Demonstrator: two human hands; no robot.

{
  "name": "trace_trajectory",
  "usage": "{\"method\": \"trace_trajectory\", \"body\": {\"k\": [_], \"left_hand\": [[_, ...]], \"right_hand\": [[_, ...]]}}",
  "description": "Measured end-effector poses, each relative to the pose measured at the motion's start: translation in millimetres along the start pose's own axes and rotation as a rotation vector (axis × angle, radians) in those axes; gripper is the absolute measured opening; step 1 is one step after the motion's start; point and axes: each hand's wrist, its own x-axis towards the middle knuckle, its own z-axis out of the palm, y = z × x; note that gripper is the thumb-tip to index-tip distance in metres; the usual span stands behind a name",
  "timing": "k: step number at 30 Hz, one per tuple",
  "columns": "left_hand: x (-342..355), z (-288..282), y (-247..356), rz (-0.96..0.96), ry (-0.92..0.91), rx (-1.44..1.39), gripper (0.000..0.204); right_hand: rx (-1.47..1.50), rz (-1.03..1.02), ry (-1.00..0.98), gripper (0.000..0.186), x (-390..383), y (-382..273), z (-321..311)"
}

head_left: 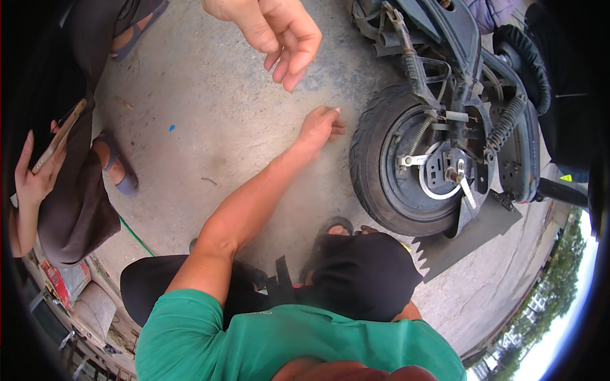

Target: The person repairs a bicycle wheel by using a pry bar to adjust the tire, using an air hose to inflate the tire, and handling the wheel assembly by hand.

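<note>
My left arm reaches forward over the concrete floor, and my left hand [321, 130] hangs beside a black scooter tyre [368, 168] without touching it. Its fingers are loosely bent and slightly apart, with nothing visible in them. The wheel hub carries a metal plate [438, 171], a white ring, a pale lever and a coil spring [420, 134]. My right forearm disappears behind my dark-clad knee; a small shape past it, perhaps my fingertips [368, 229], is too hidden to read. Another person's hand [279, 38] comes in from the top, fingers loosely curled, above the floor.
Shock absorbers [506, 124] and the scooter frame [457, 38] rise beyond the wheel. A dark flap [470, 238] with a jagged edge lies beneath it. At left, a person in brown holds a phone [60, 136]. A green hose [133, 235] and a red-and-white bag [67, 276] lie nearby.
</note>
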Motion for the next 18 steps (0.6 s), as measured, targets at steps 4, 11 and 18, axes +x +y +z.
{"method": "trace_trajectory", "body": {"k": [4, 11, 18], "left_hand": [[2.0, -4.4, -3.8, 0.008, 0.017, 0.015, 0.036], [-19.0, -19.0, -10.8, 0.486, -0.131, 0.192, 0.037], [-24.4, -29.4, -3.1, 0.3, -0.266, 0.289, 0.039]], "right_hand": [[0.001, -0.009, 0.001, 0.039, 2.0, 9.0, 0.9], [0.031, -0.045, 0.001, 0.039, 3.6, 7.4, -5.0], [0.092, -0.135, -0.089, 0.05, -58.3, -79.4, 16.0]]}}
